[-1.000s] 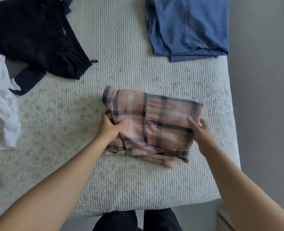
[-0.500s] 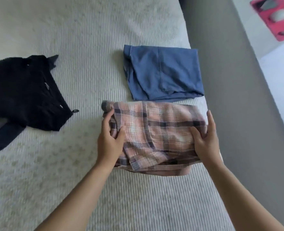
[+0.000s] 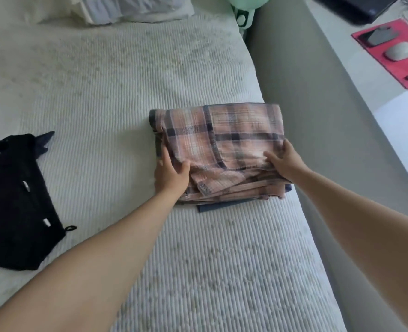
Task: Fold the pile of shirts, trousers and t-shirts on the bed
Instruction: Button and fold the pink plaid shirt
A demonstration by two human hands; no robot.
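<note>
Folded plaid shirt [image 3: 222, 149] near right edge of bed [image 3: 102, 104], atop blue garment [image 3: 218, 207] — left hand [image 3: 171, 174] and right hand [image 3: 283, 162] grip its near corners, thumbs on top. Black garment [image 3: 13, 204] well apart, left.

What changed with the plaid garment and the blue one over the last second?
Both hands, left hand and right hand, carried the folded plaid garment away from the person and set it on top of the folded blue garment, of which only a near edge now shows. Both hands kept their grip on the plaid throughout. The black garment lies unfolded on the bed, untouched.
</note>
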